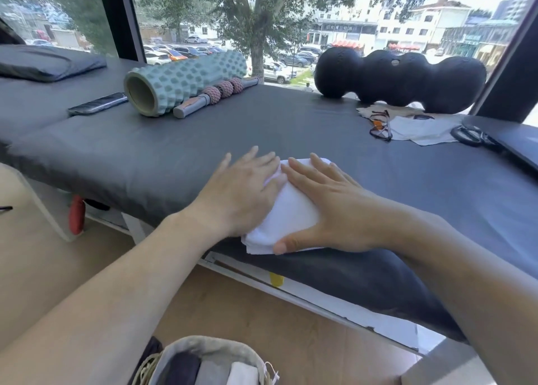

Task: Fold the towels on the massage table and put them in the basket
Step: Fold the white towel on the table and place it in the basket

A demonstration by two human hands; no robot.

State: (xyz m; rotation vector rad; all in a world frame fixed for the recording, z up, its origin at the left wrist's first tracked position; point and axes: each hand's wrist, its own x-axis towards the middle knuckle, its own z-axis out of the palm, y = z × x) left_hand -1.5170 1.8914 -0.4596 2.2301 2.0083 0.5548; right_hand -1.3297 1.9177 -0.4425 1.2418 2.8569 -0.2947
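A white towel (286,215), folded into a narrow bundle, lies at the near edge of the dark grey massage table (180,151). My left hand (241,192) presses flat on its left side with fingers spread. My right hand (329,201) lies flat on its right side, thumb along the near end. Neither hand grips it. On the floor below stands the basket (209,346), with a dark, a grey and a white folded towel inside.
At the table's far side lie a teal foam roller (180,82), a massage stick (215,95), a phone (97,103) and a black peanut roller (401,79). Glasses (380,125), cloths and a dark device sit at the right. A window runs behind.
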